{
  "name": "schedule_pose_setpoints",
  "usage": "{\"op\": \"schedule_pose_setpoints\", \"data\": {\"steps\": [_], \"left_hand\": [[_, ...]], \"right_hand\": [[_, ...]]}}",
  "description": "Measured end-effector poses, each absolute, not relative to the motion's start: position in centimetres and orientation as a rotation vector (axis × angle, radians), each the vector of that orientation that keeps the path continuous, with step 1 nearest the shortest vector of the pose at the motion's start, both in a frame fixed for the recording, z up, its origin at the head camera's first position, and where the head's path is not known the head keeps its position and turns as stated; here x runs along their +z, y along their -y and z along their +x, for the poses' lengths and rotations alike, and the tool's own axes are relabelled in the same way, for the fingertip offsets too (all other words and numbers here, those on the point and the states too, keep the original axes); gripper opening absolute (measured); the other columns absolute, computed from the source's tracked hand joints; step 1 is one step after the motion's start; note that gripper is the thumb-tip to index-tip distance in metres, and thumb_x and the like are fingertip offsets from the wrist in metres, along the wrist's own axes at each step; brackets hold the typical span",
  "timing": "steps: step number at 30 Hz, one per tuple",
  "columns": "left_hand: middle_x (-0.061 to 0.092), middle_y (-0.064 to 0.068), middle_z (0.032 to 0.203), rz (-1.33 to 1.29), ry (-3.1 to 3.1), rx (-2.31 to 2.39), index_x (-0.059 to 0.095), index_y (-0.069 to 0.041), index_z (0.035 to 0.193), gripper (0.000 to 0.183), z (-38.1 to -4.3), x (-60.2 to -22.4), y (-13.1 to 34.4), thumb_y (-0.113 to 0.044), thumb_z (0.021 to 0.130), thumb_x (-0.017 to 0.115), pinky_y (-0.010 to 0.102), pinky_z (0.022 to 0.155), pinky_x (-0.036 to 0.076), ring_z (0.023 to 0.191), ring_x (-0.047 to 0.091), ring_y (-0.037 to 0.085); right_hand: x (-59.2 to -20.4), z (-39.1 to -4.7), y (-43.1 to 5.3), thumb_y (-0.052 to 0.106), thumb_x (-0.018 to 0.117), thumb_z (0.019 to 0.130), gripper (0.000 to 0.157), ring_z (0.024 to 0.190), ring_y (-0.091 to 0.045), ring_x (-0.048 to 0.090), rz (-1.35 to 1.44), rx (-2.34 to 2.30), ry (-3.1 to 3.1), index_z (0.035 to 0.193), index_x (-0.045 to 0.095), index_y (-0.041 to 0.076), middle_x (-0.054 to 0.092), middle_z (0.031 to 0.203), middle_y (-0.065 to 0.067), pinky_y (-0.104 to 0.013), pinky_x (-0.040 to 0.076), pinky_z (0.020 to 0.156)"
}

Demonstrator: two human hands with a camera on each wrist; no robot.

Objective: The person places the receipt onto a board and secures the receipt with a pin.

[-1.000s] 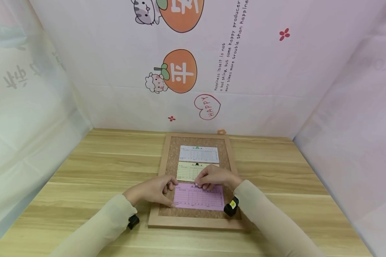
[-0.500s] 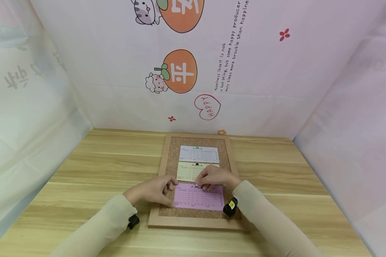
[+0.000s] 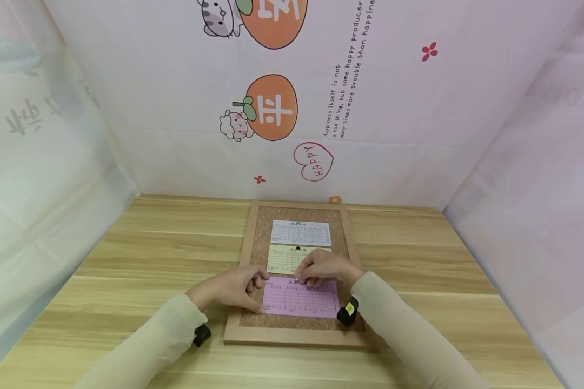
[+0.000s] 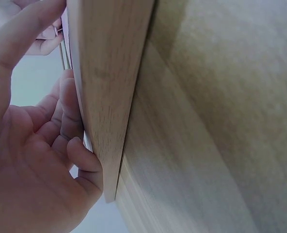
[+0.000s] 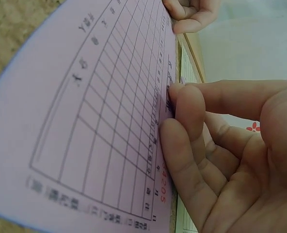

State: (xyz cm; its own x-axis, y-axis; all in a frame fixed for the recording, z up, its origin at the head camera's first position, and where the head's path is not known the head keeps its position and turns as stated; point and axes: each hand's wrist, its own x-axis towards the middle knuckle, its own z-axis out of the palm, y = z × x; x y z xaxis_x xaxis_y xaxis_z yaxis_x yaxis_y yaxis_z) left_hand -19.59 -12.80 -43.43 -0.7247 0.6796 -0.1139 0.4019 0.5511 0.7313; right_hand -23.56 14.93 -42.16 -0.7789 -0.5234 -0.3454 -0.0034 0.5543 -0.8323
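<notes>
A pink printed form (image 3: 292, 300) lies on the lower part of a wood-framed cork board (image 3: 297, 337). My right hand (image 3: 326, 267) pinches a small pale pushpin (image 5: 183, 80) between thumb and index finger at the form's top edge; the fingertips hide most of it. Against the form's left side rests my left hand (image 3: 231, 289), thumb at the bottom corner and loosely bent fingers near the top corner. In the left wrist view, the left hand (image 4: 41, 165) lies alongside the board's frame. Above the pink form is a yellow form (image 3: 279, 259), partly covered by the right hand.
A white form (image 3: 302, 233) with a green pin (image 3: 298, 222) is at the board's top. A black pin (image 3: 298, 248) sits at the yellow form's top edge. The board lies on a wooden table (image 3: 175, 232), enclosed by printed cloth walls (image 3: 394, 97).
</notes>
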Motion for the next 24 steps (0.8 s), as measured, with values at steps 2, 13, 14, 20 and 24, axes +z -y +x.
{"op": "schedule_pose_setpoints", "data": {"steps": [2, 13, 14, 20, 24], "left_hand": [[0.053, 0.003, 0.099, 0.88, -2.407, 0.992, 0.053, -0.001, 0.127, 0.065, -19.6, -43.48, 12.81, -0.02, 0.076, 0.089, 0.026, 0.069, 0.045, 0.079, 0.049, 0.013], [0.053, 0.005, 0.1, 0.903, -2.397, 1.006, 0.052, 0.002, 0.126, 0.066, -19.51, -43.37, 12.75, -0.019, 0.076, 0.089, 0.025, 0.069, 0.045, 0.08, 0.049, 0.016], [0.053, 0.005, 0.1, 0.902, -2.397, 1.008, 0.052, 0.003, 0.126, 0.066, -19.52, -43.36, 12.75, -0.019, 0.076, 0.089, 0.026, 0.069, 0.045, 0.08, 0.049, 0.016], [0.053, 0.005, 0.1, 0.897, -2.402, 1.007, 0.053, 0.002, 0.126, 0.067, -19.46, -43.27, 12.72, -0.02, 0.075, 0.09, 0.026, 0.069, 0.045, 0.08, 0.049, 0.016], [0.053, 0.005, 0.1, 0.891, -2.4, 1.007, 0.053, 0.002, 0.126, 0.066, -19.45, -43.24, 12.74, -0.02, 0.076, 0.09, 0.025, 0.069, 0.045, 0.08, 0.049, 0.016]], "right_hand": [[-42.2, -23.55, -14.95, 0.008, 0.067, 0.094, 0.012, 0.065, -0.013, 0.064, -0.425, -1.185, -2.218, 0.096, 0.076, 0.0, 0.071, 0.078, -0.007, -0.029, 0.056, 0.063], [-42.4, -23.47, -15.08, 0.011, 0.068, 0.094, 0.012, 0.067, -0.014, 0.064, -0.433, -1.15, -2.248, 0.099, 0.074, 0.002, 0.068, 0.079, -0.006, -0.03, 0.056, 0.064], [-42.38, -23.43, -15.08, 0.012, 0.068, 0.094, 0.012, 0.067, -0.014, 0.064, -0.437, -1.148, -2.252, 0.099, 0.074, 0.002, 0.068, 0.08, -0.006, -0.03, 0.056, 0.065], [-42.28, -23.14, -14.98, 0.013, 0.068, 0.096, 0.012, 0.068, -0.014, 0.063, -0.461, -1.123, -2.294, 0.099, 0.073, 0.003, 0.067, 0.08, -0.006, -0.031, 0.056, 0.066], [-42.25, -23.05, -14.89, 0.013, 0.068, 0.096, 0.012, 0.068, -0.015, 0.064, -0.457, -1.122, -2.303, 0.099, 0.073, 0.003, 0.066, 0.08, -0.006, -0.031, 0.056, 0.065]]}}
